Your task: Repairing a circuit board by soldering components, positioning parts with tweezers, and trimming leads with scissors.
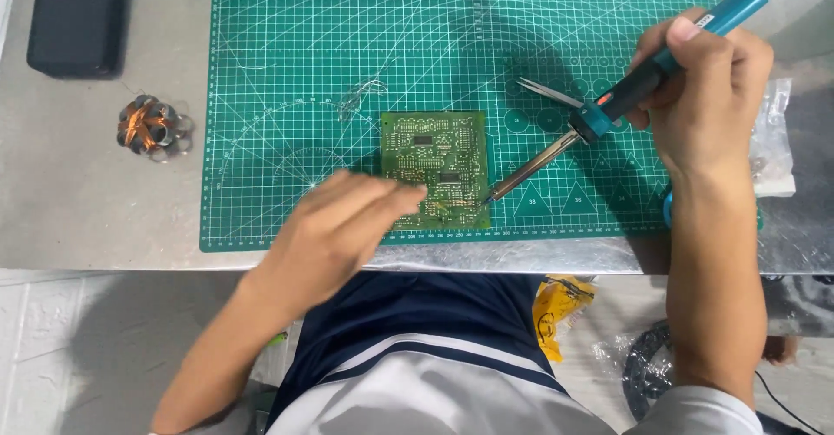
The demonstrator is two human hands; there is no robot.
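A green circuit board lies flat on the green cutting mat. My left hand rests with its fingers on the board's lower left part, holding it down; the hand looks blurred. My right hand grips a teal-handled soldering iron. The iron's metal tip touches the board's lower right edge.
Metal tweezers lie on the mat right of the board. A copper-wound motor stator sits on the grey table at left, a black case behind it. A clear plastic bag lies at right. A thin wire rests above the board.
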